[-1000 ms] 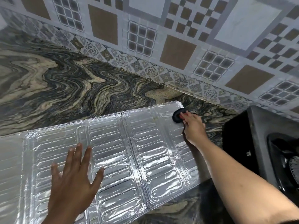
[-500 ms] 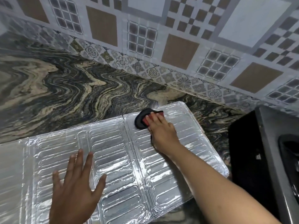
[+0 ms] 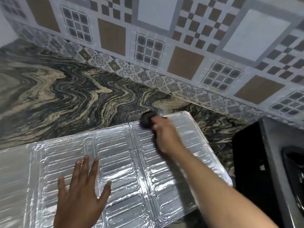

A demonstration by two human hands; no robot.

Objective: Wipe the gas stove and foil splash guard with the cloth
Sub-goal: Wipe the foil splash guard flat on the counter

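since the earlier frame the right hand (image 3: 164,135) has swept its dark cloth (image 3: 146,120) up to the far edge of the foil splash guard (image 3: 125,170), near 12 o'clock on the sheet; a second back it was out at the 2 o'clock corner. motion blur hides its fingers, though they seem curled round the cloth. the left hand (image 3: 82,195) has stayed flat, fingers spread, pressing the foil down at 7 o'clock.

the step in hand looks to be wiping the guard, which lies flat on the counter (image 3: 65,99). next probably calls for light strokes back toward the near panels, since thin embossed foil would crumple easily. the gas stove (image 3: 271,162) waits at 3 o'clock, apparently not yet wiped.

the counter is swirled dark-and-cream stone; patterned tiles (image 3: 181,38) line the wall behind.
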